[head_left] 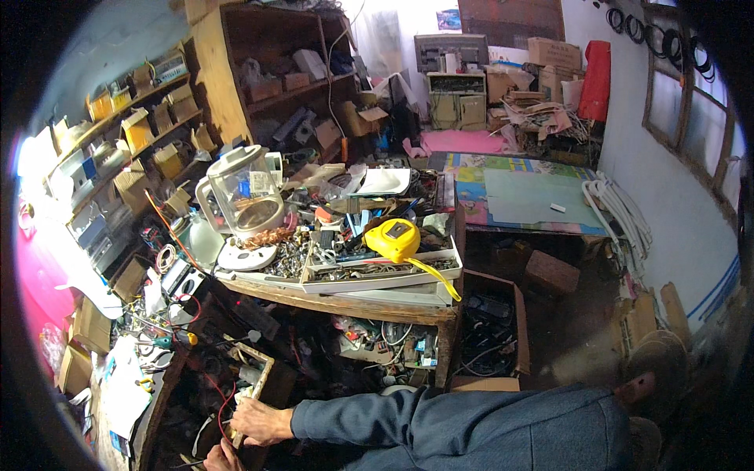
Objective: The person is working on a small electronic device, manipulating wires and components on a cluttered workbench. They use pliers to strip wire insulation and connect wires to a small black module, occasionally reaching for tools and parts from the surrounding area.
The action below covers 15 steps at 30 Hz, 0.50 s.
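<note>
At the lower left, my right hand (pixel 261 421) reaches in from the right in a dark grey sleeve (pixel 353 420). Its fingers are curled at the near end of an open wooden box (pixel 265 378), and what they hold is hidden. Just below, partly cut off by the lower edge, my left hand (pixel 222 458) has its fingers pinched together. A thin red wire (pixel 222 408) loops down from the box's side to those fingertips. The inside of the box is dark, with pale pieces near its rim.
A cluttered wooden bench (pixel 345 302) holds a blender jug (pixel 243 192), a yellow tape measure (pixel 393 239) and a white tray (pixel 377 279) of small metal parts. Pliers (pixel 161 361) lie on the left table. Shelves of boxes (pixel 137 129) line the left wall. A cardboard box (pixel 521 337) stands right.
</note>
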Available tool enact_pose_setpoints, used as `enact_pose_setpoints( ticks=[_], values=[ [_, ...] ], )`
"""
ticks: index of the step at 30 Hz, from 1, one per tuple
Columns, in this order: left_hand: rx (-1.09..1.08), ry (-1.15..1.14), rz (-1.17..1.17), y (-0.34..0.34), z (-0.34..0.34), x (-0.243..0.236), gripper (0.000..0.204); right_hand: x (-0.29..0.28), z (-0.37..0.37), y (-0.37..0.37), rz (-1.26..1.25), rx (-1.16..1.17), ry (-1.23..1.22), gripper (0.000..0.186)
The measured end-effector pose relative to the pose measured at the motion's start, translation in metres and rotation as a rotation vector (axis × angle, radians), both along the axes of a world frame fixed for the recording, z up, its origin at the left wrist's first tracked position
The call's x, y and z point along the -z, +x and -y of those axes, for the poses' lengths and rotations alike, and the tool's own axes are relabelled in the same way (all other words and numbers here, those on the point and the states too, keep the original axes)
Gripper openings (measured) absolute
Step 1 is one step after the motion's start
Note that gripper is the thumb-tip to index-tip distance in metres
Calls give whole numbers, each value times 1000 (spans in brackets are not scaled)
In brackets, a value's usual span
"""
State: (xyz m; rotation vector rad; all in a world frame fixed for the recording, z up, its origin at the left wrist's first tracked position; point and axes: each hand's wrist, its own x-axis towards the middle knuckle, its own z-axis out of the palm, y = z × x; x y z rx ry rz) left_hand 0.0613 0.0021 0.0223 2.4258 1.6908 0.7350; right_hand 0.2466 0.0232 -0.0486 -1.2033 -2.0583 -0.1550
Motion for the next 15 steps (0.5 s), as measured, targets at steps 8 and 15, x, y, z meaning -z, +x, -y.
enact_pose_setpoints(
  ticks=[8,15],
  values=[
    [12,6,-14,-6,-3,3,47,-12,5,2,55,-37,-179,42],
    [59,22,94,-2,-3,2,37,-1,7,2,-3,-2,0,43]
  ],
)
